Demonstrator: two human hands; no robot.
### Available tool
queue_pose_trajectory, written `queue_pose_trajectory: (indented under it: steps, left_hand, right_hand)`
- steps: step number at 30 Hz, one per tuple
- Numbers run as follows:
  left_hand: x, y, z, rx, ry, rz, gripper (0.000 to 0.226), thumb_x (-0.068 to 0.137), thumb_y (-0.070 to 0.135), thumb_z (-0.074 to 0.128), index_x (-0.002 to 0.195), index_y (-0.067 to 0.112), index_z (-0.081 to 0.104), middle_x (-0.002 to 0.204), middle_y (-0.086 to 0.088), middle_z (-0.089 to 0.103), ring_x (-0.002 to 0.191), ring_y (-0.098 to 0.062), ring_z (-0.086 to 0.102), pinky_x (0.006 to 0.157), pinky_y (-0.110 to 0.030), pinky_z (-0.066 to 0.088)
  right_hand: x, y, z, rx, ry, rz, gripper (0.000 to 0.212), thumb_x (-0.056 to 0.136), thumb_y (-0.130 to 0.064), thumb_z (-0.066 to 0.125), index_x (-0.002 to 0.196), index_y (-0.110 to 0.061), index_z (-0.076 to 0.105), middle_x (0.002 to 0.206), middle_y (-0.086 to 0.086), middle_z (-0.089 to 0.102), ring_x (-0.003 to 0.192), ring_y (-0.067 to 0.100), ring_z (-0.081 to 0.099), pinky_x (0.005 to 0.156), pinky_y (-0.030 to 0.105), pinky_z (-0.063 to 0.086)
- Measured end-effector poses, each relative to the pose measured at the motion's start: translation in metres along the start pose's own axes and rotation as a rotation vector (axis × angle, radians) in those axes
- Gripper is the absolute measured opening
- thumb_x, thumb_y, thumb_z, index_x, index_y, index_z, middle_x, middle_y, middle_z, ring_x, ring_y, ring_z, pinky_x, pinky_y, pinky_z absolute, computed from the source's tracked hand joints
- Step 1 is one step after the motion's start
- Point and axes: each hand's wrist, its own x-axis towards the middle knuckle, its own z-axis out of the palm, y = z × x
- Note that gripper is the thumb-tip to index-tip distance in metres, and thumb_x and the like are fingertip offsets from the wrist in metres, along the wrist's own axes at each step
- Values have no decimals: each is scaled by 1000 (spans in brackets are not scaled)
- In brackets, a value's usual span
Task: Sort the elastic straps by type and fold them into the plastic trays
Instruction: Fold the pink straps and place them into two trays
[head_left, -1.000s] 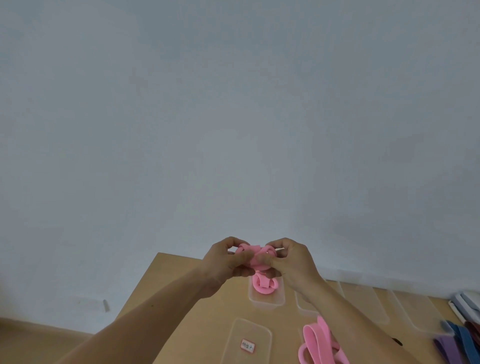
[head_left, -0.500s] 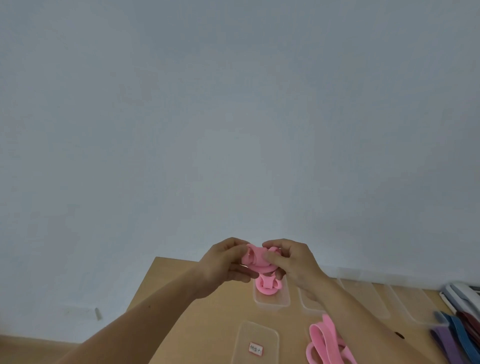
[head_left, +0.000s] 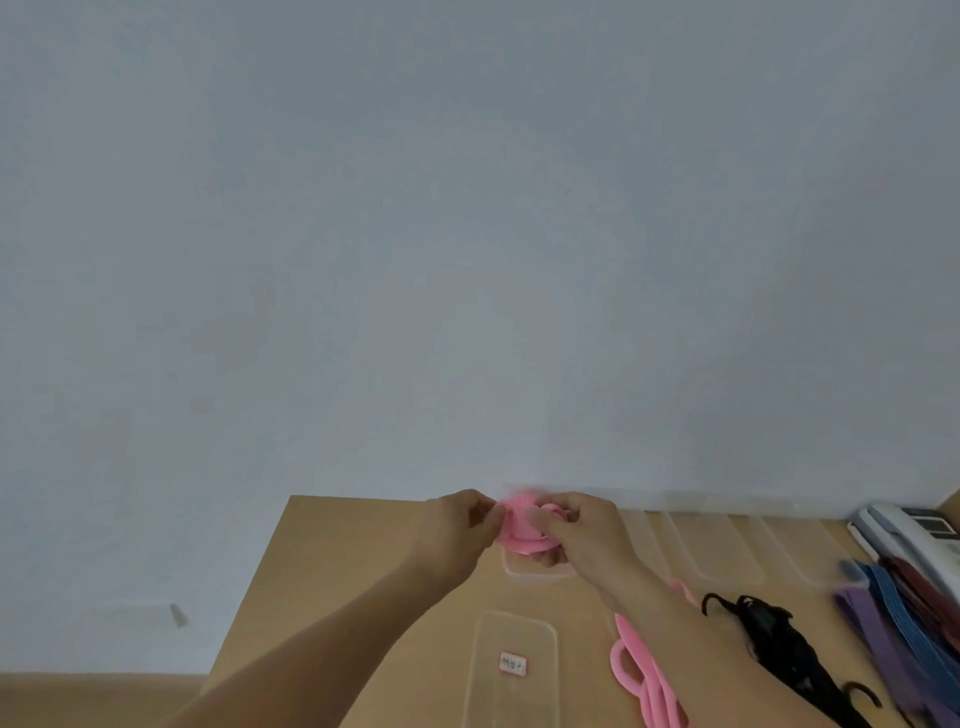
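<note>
Head view: a pale wall (head_left: 467, 208) fills most of the frame, and the wooden counter (head_left: 337, 571) runs along the bottom. Just left of centre, the left hand (head_left: 462, 525) reaches in from the lower left. Its grip is closed, with the fingers curled and pinching the left edge of a bunched pink strap (head_left: 519, 532). Just to the right, the right hand (head_left: 582, 530) also grips this strap, thumb and fingers wrapped over its right side. The strap is held up between the two hands, over a clear tray (head_left: 519, 570) whose near rim shows beneath the knuckles. The hands hide what lies in that tray.

Lower in the frame, a labelled tray (head_left: 488, 696) lies flat on the counter, carrying a small red-edged label (head_left: 512, 664). To its right, loose pink straps (head_left: 644, 680) lie partly covered by the right forearm. Further right is a tangle of black straps (head_left: 779, 644), with a row of clear trays (head_left: 727, 545) above it along the wall. At the right edge, a purple strap (head_left: 872, 639), a blue strap (head_left: 904, 618) and a dark red strap (head_left: 919, 587) lie side by side. A white device (head_left: 893, 530) sits above them; it is too blurred to identify.
</note>
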Motion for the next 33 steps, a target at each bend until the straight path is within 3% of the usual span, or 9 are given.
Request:
queue_pose_trajectory:
  steps: [4,7,11,14,18,21,26,30,33]
  left_hand:
    - [14,-12,9,0,-142,33,18,92,38,65,98,22,70,78,12,72,65,1,61,64,-20,50]
    - [30,-21,19,-35,-195,28,23,94,34,65,107,16,70,81,3,74,71,-8,66,64,-26,54]
    - [54,-33,45,-71,-148,-67,18,92,27,68,103,12,72,83,-8,74,70,-10,66,58,-24,51]
    - [67,-43,62,-94,-112,-142,13,87,27,75,93,16,72,74,0,72,65,-7,63,57,-19,47]
    - [78,-56,77,-156,-118,-258,14,83,22,78,86,15,67,72,-4,73,63,-12,67,53,-19,45]
    - [84,-64,84,-106,-93,-307,13,84,23,78,84,15,68,73,-3,73,64,-12,70,54,-20,46]
    - [88,-76,92,-70,-25,-338,10,84,20,77,82,14,70,80,-14,74,62,-9,66,55,-19,47]
    - [90,-85,98,-13,20,-343,10,84,21,78,81,12,74,79,-17,73,67,-19,64,67,-38,54]
    - [92,-88,102,117,0,-288,18,87,26,74,95,11,77,88,-12,74,76,-16,59,67,-26,46]
  right_hand:
    - [14,12,-12,3,-23,27,8,89,-7,68,86,-14,72,74,16,73,55,23,66,53,28,54]
    - [34,27,-22,14,-46,77,7,90,-8,68,89,-14,71,72,12,73,52,19,65,51,28,53]
    - [63,50,-33,-21,-92,96,9,88,-7,69,85,-14,73,66,11,72,50,22,63,49,30,52]
    - [85,69,-39,-74,-128,117,11,89,-7,67,83,-14,73,64,10,71,51,25,63,51,33,52]
    - [105,93,-45,-115,-166,172,4,87,-9,70,87,-13,72,69,11,72,50,26,64,54,36,54]
    - [113,104,-46,-162,-167,176,9,85,-9,69,79,-16,72,60,6,70,46,23,63,50,33,51]
    - [122,112,-39,-205,-182,187,14,86,-12,68,75,-20,71,63,4,70,46,20,62,51,34,52]
    - [123,117,-37,-202,-180,197,16,86,-9,68,74,-21,70,66,4,70,44,18,61,49,32,52]
    - [124,121,-38,-195,-175,211,9,87,-9,68,81,-16,71,73,9,71,45,20,64,46,30,51]
